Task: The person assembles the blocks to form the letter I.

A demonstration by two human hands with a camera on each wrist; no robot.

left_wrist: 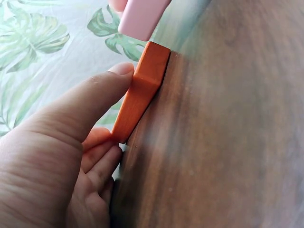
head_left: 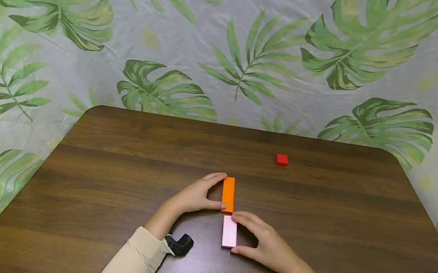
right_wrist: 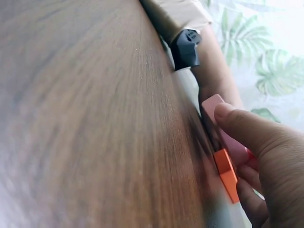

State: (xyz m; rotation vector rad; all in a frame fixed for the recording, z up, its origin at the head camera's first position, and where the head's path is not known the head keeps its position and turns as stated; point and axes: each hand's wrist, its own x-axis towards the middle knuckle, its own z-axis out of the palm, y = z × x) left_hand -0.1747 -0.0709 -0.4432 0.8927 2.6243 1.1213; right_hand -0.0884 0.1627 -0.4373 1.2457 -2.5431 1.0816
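From afar, I see the left hand (head_left: 194, 195) gripping the orange block (head_left: 228, 195) on the counter (head_left: 105, 191) and the right hand (head_left: 272, 247) pinching the pink block (head_left: 229, 232), slightly raised, just off the orange block's near end.

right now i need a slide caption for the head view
Left grip on an orange block, right grip on a pink block, with a red block farther back on the brown table.

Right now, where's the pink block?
In the head view, the pink block is just right of centre, low in the picture, gripped by the right hand, just below the orange block.
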